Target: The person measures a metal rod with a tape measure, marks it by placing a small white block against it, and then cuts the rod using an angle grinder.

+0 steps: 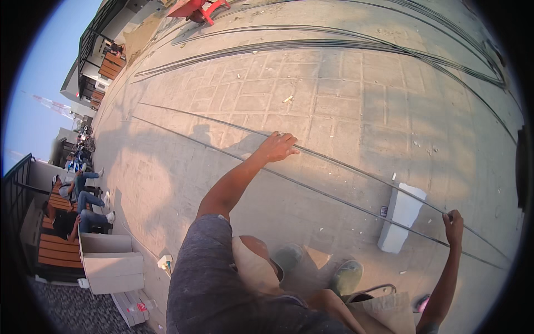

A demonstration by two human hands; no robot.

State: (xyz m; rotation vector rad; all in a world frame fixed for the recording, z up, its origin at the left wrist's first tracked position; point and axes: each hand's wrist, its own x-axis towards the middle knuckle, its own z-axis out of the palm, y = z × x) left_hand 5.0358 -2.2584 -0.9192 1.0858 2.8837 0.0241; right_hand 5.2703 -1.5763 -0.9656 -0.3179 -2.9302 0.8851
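Two long thin steel rods stretch across the paving in front of me, roughly side by side. My left hand is closed round the far rod near its middle. Further right, my right hand grips the same rod with curled fingers, just past a white block. Nothing holds the near rod, which passes beneath my left forearm. Both rods cross over the block. Beside it lies a small dark object, too small to make out.
Several long bars lie bundled across the far paving. A red wheelbarrow stands beyond them. At left, people sit on a wooden bench by pale boxes. A white power socket and my shoes are close by.
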